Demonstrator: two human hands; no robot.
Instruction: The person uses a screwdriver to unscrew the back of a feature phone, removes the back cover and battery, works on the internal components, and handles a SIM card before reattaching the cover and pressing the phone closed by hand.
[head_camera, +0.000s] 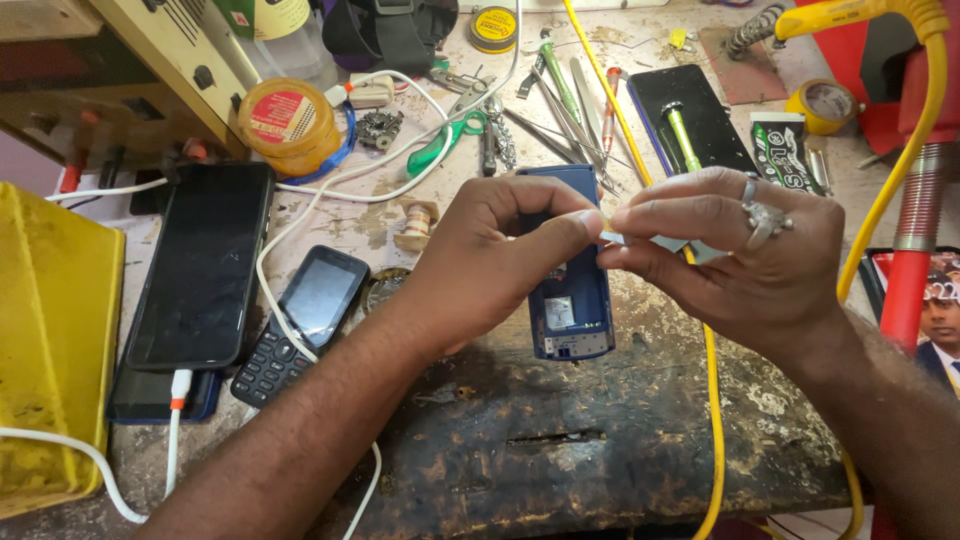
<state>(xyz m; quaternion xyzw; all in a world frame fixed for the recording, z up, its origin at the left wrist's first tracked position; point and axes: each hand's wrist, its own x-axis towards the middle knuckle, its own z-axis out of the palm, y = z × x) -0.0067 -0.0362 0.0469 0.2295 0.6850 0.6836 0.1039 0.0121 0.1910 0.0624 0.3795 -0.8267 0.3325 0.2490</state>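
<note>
My left hand (490, 265) grips a blue opened phone body (572, 310), held upright over the worn bench; its inner parts show near the lower end. My right hand (735, 250), wearing a ring, pinches a small flat pale piece (612, 236) between thumb and fingers, right at my left thumb tip and against the phone's upper right edge. Both hands meet at that spot.
A large black smartphone (205, 265) and a small keypad phone (300, 325) lie at left, with white cables (300, 215). A yellow cable (712, 400) runs down the bench. Tweezers, screwdrivers and green-handled scissors (445, 140) lie behind. A yellow box (50, 340) stands at far left.
</note>
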